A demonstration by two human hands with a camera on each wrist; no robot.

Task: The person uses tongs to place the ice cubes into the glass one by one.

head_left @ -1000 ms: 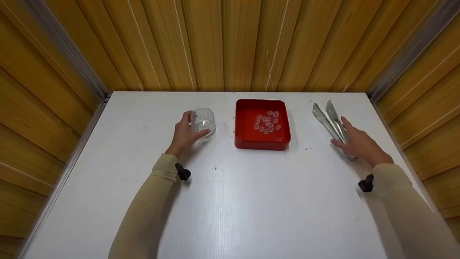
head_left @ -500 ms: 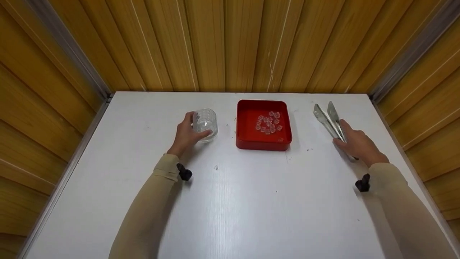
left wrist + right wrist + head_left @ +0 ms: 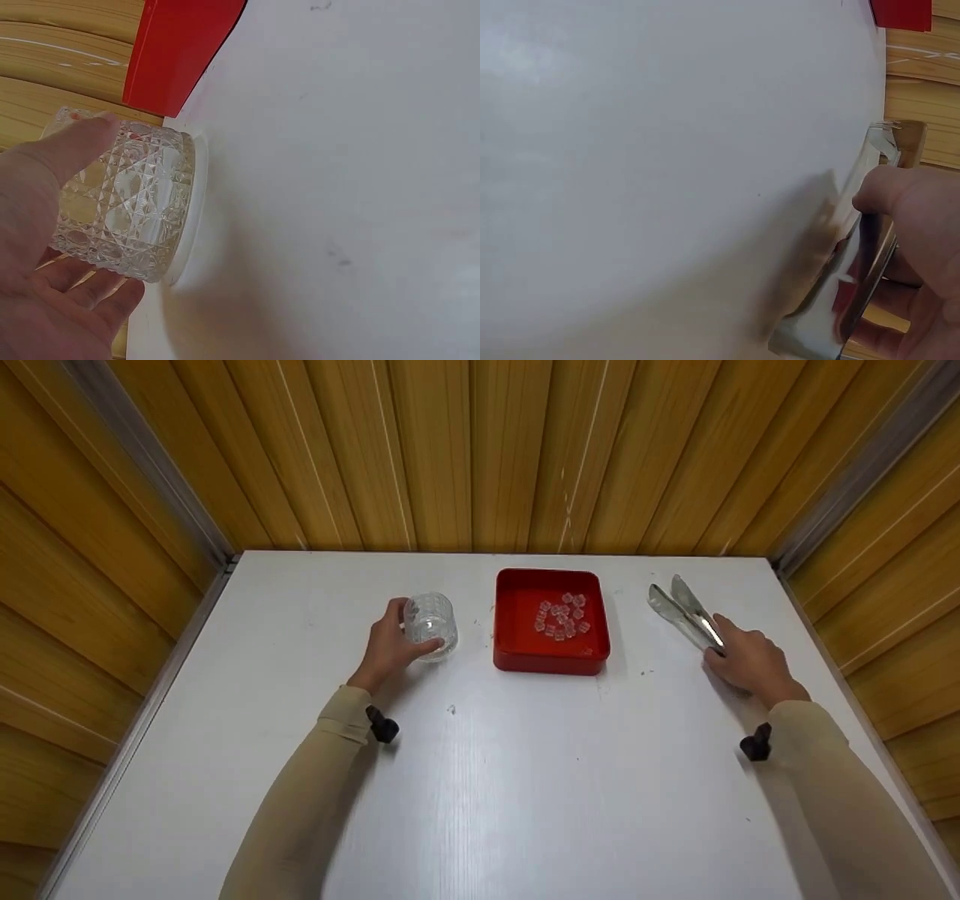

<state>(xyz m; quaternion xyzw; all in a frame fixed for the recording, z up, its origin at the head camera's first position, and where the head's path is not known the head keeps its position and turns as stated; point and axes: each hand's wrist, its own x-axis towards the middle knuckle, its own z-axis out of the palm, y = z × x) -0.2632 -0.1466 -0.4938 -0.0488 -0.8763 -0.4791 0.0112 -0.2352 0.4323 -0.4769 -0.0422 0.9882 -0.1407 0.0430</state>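
My left hand (image 3: pixel 390 649) grips a clear cut-glass tumbler (image 3: pixel 431 624) from its left side, thumb in front and fingers behind. In the left wrist view the tumbler (image 3: pixel 127 195) shows its diamond pattern, its base at or just above the table. Over at the right, my right hand (image 3: pixel 750 660) holds metal tongs (image 3: pixel 686 611) around their arms, tips pointing away and spread apart. The right wrist view shows the thumb across the tongs (image 3: pixel 817 315), with a shadow beside them on the table. Between the hands stands a red square tray (image 3: pixel 551 661) with several small clear cubes (image 3: pixel 562 615) in it.
The white table (image 3: pixel 510 780) has a few small dark marks. Yellow wood-look panels (image 3: pixel 495 457) rise behind it and at both sides, with grey metal posts (image 3: pixel 161 472) in the corners. A black wrist camera (image 3: pixel 384 725) sits on the left sleeve.
The right hand has closed around the tongs, and their tips have shifted slightly left and nearer. The tumbler has moved slightly nearer and to the right in the left hand. The tray stays put.
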